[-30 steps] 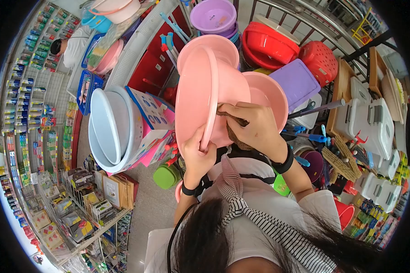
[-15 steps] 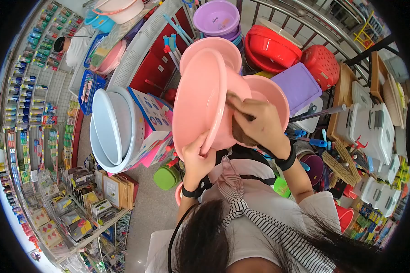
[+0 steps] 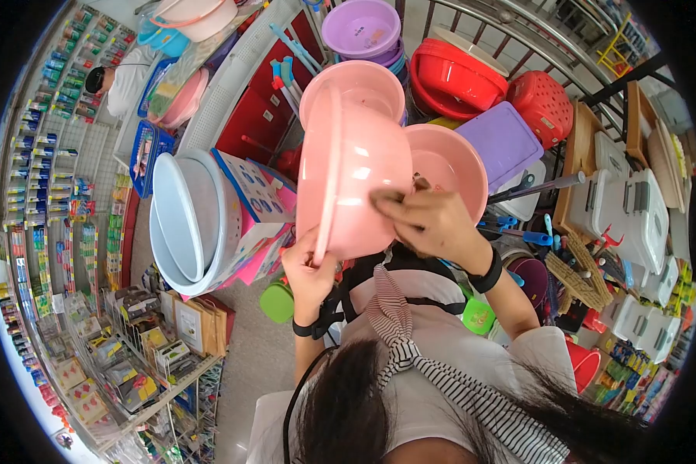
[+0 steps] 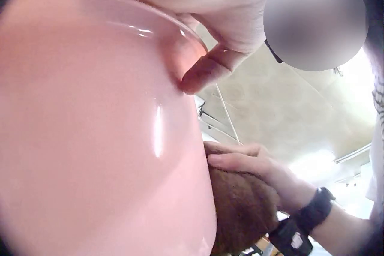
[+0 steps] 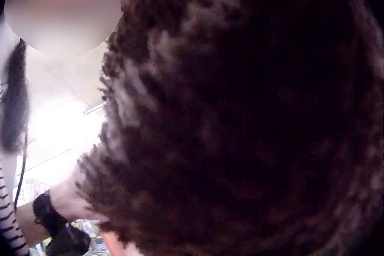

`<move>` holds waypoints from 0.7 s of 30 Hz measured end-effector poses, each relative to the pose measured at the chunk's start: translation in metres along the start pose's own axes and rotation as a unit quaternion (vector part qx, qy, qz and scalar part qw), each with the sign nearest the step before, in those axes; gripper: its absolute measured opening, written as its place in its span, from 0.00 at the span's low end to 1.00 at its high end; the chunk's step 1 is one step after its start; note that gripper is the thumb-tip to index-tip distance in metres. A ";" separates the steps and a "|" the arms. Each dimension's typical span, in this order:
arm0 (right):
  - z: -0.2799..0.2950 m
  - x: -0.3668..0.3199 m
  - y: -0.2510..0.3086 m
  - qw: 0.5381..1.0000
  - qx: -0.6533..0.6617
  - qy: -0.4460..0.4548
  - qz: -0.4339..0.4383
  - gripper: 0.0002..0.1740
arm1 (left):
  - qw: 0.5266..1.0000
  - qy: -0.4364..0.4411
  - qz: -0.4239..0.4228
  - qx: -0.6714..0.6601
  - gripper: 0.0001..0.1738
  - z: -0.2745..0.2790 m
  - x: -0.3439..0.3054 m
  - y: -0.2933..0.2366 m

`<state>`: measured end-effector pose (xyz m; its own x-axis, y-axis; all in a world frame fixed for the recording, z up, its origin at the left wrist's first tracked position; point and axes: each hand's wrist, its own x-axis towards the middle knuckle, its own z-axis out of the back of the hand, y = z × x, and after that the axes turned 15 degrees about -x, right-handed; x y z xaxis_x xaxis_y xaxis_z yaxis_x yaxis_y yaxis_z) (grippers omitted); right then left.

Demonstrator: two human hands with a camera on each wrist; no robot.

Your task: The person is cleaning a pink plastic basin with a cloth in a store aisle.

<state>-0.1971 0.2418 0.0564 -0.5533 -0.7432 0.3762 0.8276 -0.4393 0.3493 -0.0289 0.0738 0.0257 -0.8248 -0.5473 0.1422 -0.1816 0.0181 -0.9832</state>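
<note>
A pink plastic basin [image 3: 371, 166] is held tilted on its side in front of the body, its outer wall facing right. My left hand [image 3: 309, 271] pinches its rim at the near lower edge, with a fingertip on the wall in the left wrist view. A brown fluffy cloth [image 4: 243, 211] is bunched under my right hand [image 3: 437, 224], which grips it against the basin's outer side. From above, the right hand mostly hides this cloth; the same cloth [image 5: 228, 124] fills most of the right wrist view.
Two more pink basins stand behind, one pink basin [image 3: 460, 166] right and another pink basin [image 3: 363, 77] farther back. Light-blue basins [image 3: 162, 224] are stacked left, red basins [image 3: 448, 73] and a purple lid [image 3: 503, 139] right. Packed store shelves [image 3: 85, 147] line the left side.
The held basin has turned, showing more outer wall and less inside. My left hand has shifted slightly left with the rim; my right hand has moved lower on the outer wall.
</note>
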 end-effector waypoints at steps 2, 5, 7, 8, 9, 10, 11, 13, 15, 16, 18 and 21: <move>-0.005 -0.010 0.003 0.992 0.032 -0.011 0.118 0.21 | 0.998 -0.033 0.036 -0.025 0.26 0.012 -0.001 0.006; -0.014 -0.008 -0.022 0.996 0.031 -0.013 0.086 0.21 | 0.998 -0.032 0.035 -0.030 0.25 0.004 -0.004 -0.002; -0.017 -0.006 -0.029 0.998 0.051 -0.022 -0.002 0.20 | 0.999 -0.035 0.020 -0.035 0.25 0.002 -0.006 -0.002; -0.023 -0.008 -0.029 0.999 0.049 -0.024 -0.001 0.20 | 0.999 -0.037 0.012 -0.023 0.25 0.004 -0.007 0.000; -0.029 -0.012 -0.026 0.998 0.042 -0.047 -0.004 0.20 | 0.999 -0.040 0.006 -0.012 0.25 0.007 -0.007 0.000; -0.030 -0.014 -0.020 0.997 0.036 -0.070 -0.006 0.20 | 0.999 -0.042 0.005 -0.012 0.25 0.009 -0.006 -0.001; -0.025 -0.019 -0.008 0.997 0.028 -0.062 -0.020 0.20 | 0.999 -0.031 0.006 0.009 0.25 0.011 -0.006 -0.002; -0.031 -0.025 -0.003 0.997 0.053 -0.054 -0.002 0.20 | 0.999 -0.023 0.007 0.030 0.25 0.010 -0.004 -0.001; -0.030 -0.020 0.002 0.994 0.109 -0.026 -0.018 0.19 | 0.999 -0.020 -0.003 0.037 0.26 0.005 -0.005 0.000; -0.023 -0.012 0.004 0.993 0.111 -0.024 -0.021 0.19 | 0.999 -0.019 0.001 0.039 0.26 0.005 -0.007 0.000; -0.010 0.009 0.002 0.986 0.140 0.001 -0.087 0.18 | 0.990 0.030 -0.032 0.136 0.26 0.005 -0.008 0.000; 0.004 0.025 0.006 0.992 0.111 -0.016 -0.065 0.18 | 0.986 0.031 -0.086 0.141 0.25 -0.005 -0.003 -0.011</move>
<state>-0.2061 0.2231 0.0715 -0.6590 -0.6696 0.3426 0.7108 -0.4056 0.5746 -0.0270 0.0795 0.0363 -0.8278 -0.4686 0.3086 -0.1732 -0.3097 -0.9349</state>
